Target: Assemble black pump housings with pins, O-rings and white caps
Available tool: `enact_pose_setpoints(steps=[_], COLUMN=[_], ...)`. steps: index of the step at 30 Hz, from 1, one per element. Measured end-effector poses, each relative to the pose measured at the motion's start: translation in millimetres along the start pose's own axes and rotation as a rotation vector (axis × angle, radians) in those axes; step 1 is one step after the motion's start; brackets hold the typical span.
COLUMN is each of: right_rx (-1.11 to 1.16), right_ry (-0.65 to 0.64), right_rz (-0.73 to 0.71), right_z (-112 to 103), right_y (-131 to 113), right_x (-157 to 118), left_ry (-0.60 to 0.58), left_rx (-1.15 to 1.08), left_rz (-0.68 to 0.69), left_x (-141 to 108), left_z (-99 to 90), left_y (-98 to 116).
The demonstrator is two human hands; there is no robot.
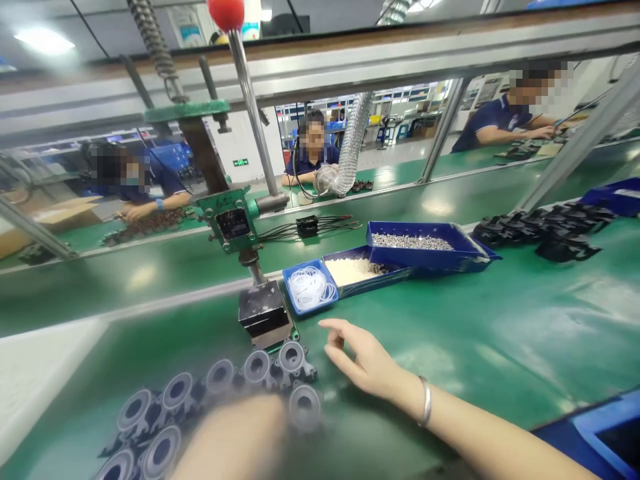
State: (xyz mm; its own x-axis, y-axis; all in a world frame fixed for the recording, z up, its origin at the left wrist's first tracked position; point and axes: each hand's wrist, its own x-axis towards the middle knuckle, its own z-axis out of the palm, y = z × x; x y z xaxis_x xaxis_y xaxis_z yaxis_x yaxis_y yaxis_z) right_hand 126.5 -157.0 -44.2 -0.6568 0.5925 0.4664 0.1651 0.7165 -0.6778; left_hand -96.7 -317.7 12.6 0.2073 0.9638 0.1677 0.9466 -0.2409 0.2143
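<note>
My right hand (363, 360) hovers over the green bench, its index finger stretched out and its thumb apart, with nothing between them. A silver bangle (425, 401) circles that wrist. Low in the picture my left hand (255, 423) is smeared by motion, and its fingers cannot be made out. Beside it is a dark part with a round grey cup (305, 407); whether the hand touches it is unclear. Several similar cup-shaped parts (177, 391) stand in rows on the left. Behind them is the green hand press (231, 220) with its black block (263, 307).
Blue trays hold white tubing (311, 288), small cream pieces (353, 270) and metal screws (413, 241). Black parts (550, 227) are heaped at the right. A red-knobbed lever (226, 12) rises from the press. A white tray (45, 373) lies left. Co-workers sit across the bench.
</note>
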Motion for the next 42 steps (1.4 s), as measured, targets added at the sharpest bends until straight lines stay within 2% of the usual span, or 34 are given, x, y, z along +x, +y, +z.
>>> enact_pose_setpoints(steps=[2, 3, 6, 9, 12, 16, 23, 27, 30, 33, 37, 42], right_rx=[0.079, 0.101, 0.127, 0.13, 0.136, 0.117, -0.012, -0.056, -0.093, -0.175, -0.361, -0.408], right_ry=[0.066, 0.075, 0.071, 0.078, 0.12, 0.174, -0.005, -0.031, -0.045, -0.128, -0.248, -0.331], right_rz=[0.119, 0.165, 0.223, 0.225, 0.23, 0.276, 0.295, 0.289, 0.291, 0.298, 0.302, 0.317], right_z=[3.6, 5.2, 6.2, 3.8, 3.3, 5.1, 3.1, 3.4, 2.7, -2.6, -12.9, -21.5], right_y=[15.4, 22.0, 34.1, 37.6, 42.1, 54.5, 66.6, 67.9, 66.3, 59.7, 46.7, 37.2], right_x=[3.4, 4.0, 3.0, 1.3, 1.1, 3.7, 12.1, 13.3, 15.7, 25.3, 52.7, 95.5], left_ry=[-0.233, -0.266, -0.24, -0.204, -0.211, -0.185, -0.103, -0.032, 0.008, 0.069, 0.166, 0.219], left_rx=[0.0, 0.003, 0.019, 0.044, 0.081, 0.149, 0.213, 0.197, 0.181, 0.14, 0.096, 0.056], left_rz=[-0.047, -0.068, -0.086, -0.103, -0.124, -0.136, -0.094, -0.044, -0.021, -0.044, -0.153, -0.405], left_x=[43.1, 68.0, 145.1, 208.3, 243.7, 253.0, 238.6, 209.7, 169.5, 117.4, 40.2, -48.1], left_z=[-24.6, -32.8, -37.7, -20.3, 0.4, 12.5, 5.3, -8.9, -26.1, -41.5, -46.3, -34.8], left_y=[5.8, 7.5, 3.6, -10.9, -25.2, -33.2, -28.2, -19.4, -14.3, -21.6, -59.2, -114.6])
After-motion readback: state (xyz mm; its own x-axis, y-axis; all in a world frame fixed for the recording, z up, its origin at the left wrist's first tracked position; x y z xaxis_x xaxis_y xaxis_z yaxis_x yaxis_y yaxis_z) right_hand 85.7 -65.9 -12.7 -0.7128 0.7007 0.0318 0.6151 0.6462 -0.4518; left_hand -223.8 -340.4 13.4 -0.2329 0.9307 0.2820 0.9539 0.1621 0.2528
